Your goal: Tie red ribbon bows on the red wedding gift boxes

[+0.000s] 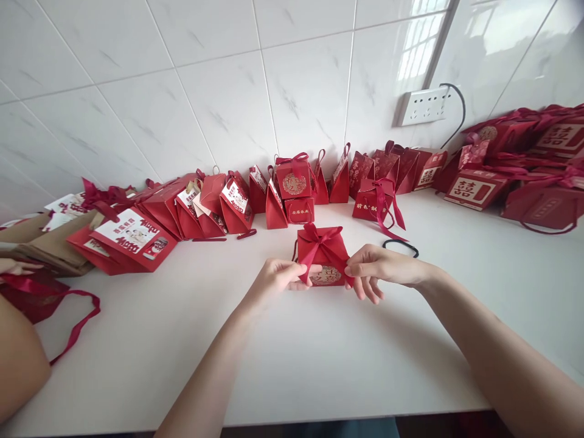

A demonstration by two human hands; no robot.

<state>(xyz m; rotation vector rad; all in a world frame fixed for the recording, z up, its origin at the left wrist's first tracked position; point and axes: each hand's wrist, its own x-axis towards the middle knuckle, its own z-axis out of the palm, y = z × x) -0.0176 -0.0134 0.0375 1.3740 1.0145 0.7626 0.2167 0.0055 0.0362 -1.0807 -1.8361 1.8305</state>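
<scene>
A small red gift box with a gold round emblem stands upright on the white table, a red ribbon tied in a bow over its top. My left hand pinches one hanging tail of that ribbon at the box's lower left. At the other side, my right hand grips the second tail between thumb and forefinger, its other fingers loosely bent. Both tails spread apart over the front face and partly cover the emblem. A dark cord handle shows at the box's left side.
Several red gift boxes line the tiled wall. A red box with loose ribbon and a black cord loop lie right of centre. More boxes are stacked far right. Another person's hand holds ribbon at left. A power strip hangs on the wall.
</scene>
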